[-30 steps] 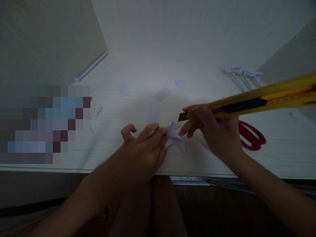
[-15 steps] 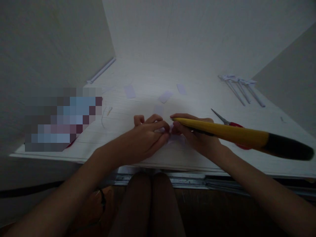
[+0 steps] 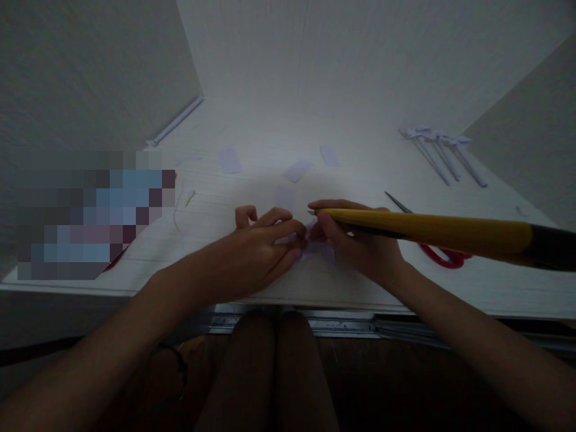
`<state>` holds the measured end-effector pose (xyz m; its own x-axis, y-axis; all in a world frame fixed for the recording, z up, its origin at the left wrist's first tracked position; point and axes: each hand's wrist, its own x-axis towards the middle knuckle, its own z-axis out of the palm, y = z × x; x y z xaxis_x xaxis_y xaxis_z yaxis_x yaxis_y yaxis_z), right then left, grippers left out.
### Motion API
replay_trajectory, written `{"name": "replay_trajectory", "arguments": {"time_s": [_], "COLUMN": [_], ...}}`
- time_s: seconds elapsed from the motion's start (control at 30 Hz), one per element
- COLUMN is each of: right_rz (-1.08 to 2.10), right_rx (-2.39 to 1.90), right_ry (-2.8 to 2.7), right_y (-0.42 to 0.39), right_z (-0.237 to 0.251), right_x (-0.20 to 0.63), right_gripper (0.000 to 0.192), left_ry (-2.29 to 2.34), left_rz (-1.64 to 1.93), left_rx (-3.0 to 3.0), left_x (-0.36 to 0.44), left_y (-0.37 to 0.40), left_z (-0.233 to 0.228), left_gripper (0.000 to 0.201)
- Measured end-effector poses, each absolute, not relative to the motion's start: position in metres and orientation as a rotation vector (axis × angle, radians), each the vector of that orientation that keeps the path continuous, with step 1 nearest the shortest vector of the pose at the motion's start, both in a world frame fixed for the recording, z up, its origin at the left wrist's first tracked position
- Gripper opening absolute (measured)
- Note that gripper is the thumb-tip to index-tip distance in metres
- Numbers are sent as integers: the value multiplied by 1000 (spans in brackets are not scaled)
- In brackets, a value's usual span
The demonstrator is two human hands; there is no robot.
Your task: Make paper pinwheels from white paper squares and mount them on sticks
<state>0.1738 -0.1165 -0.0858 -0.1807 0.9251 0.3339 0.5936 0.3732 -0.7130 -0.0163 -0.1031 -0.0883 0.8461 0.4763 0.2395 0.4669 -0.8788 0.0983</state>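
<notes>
Hands (image 3: 310,240) pinch folded paper (image 3: 321,251) — red scissors (image 3: 438,255), paper scraps (image 3: 297,170) nearby.

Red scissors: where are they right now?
Head view, right of centre: the red scissors lie on the white table, just beyond the right hand, partly hidden behind the yellow utility knife.

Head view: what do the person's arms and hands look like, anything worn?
Both arms are bare up to the frame edge, no sleeves showing. The left hand and right hand are bare, with no gloves; rings cannot be made out in the dim light. A thin dark band sits by the left forearm; whether it is worn on the arm is unclear.
</notes>
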Motion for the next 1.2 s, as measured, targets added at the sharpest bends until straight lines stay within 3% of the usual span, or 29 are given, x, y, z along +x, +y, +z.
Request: {"name": "replay_trajectory", "arguments": {"time_s": [0.3,0.6,1.2], "right_rz": [718,901,868], "right_rx": [-1301,-1271,-1307], "right_ry": [-1617,-1646,-1690], "right_y": [-132,-127,-127], "right_z": [-79,-89,-88], "right_x": [179,179,178], "right_gripper": [9,16,17], "left_ry": [733,759,726], "left_rz": [433,408,390], "left_rx": [3075,3123,3132], "left_x": [-17,-18,-18], "left_y": [-105,-107,-107], "left_z": [-91,-91,-90], "left_gripper": [32,33,34]}}
